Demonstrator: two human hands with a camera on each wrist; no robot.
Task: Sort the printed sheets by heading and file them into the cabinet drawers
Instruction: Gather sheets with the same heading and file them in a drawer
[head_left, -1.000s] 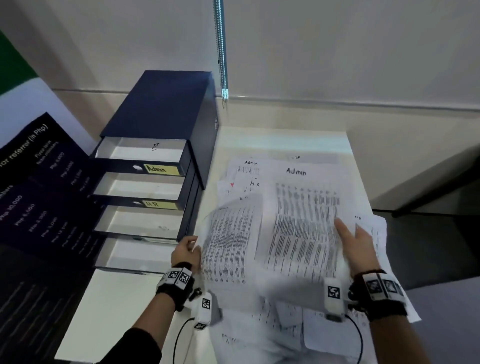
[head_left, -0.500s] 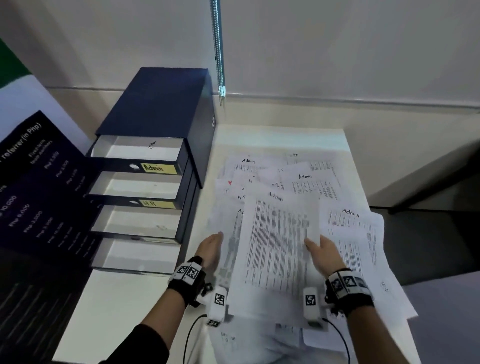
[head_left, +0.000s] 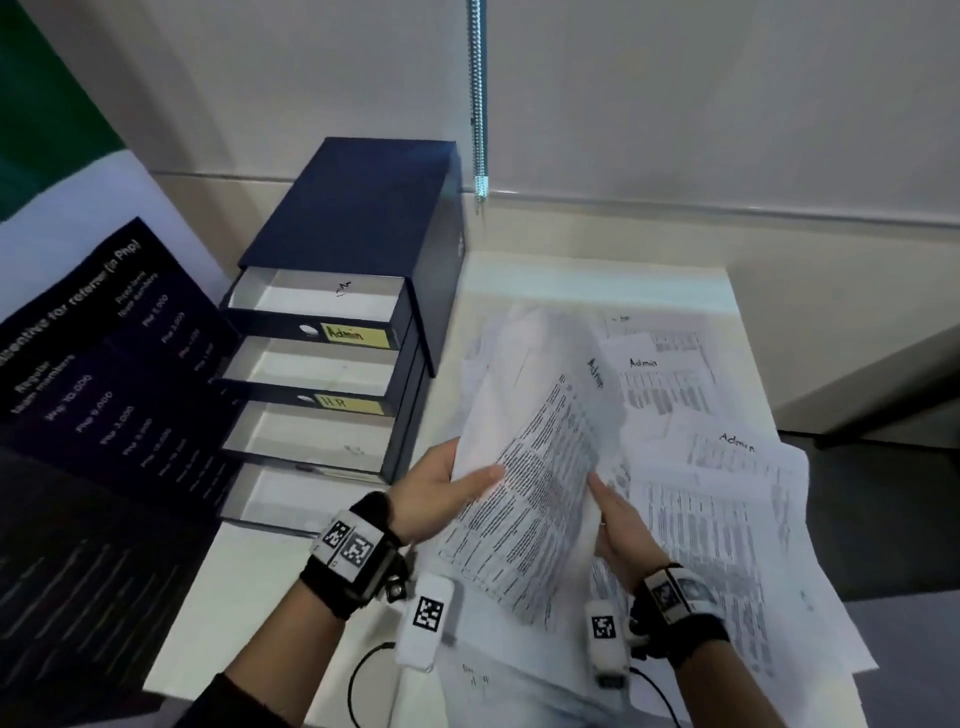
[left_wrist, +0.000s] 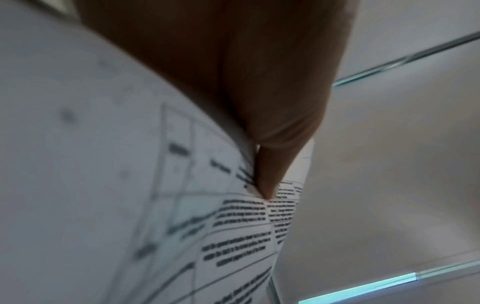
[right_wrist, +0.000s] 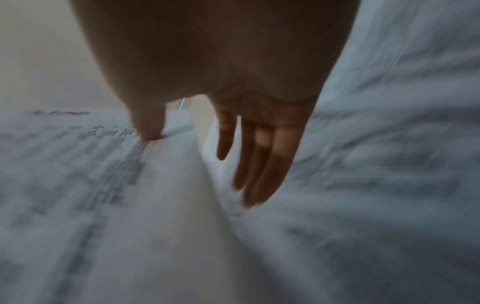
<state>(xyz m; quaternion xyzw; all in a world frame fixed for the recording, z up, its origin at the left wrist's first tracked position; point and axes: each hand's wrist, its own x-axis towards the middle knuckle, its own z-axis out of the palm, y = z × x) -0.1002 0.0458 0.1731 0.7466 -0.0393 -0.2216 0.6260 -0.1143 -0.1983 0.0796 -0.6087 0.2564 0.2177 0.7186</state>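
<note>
A dark poster (head_left: 104, 395) with pale lettering leans at the far left. Next to it on the white bench (head_left: 270, 587) stands a navy cabinet (head_left: 358, 208) with four drawers pulled out in steps; the top drawer (head_left: 322, 304) bears a yellow label reading Admin, the second drawer (head_left: 311, 369) one reading HR, and the two below show no label. Just right of the cabinet, the left hand (head_left: 441, 493) pinches the left edge of a lifted printed sheet (head_left: 540, 483) headed Admin, thumb on its printed face, the paper curling and tilted above the bench. The right hand (head_left: 618, 525) holds the sheet's right edge, thumb on top and fingers (right_wrist: 259, 164) extended loosely beneath. Further right, more printed sheets (head_left: 727, 519) lie strewn and overlapping across the bench, several headed Admin.
</note>
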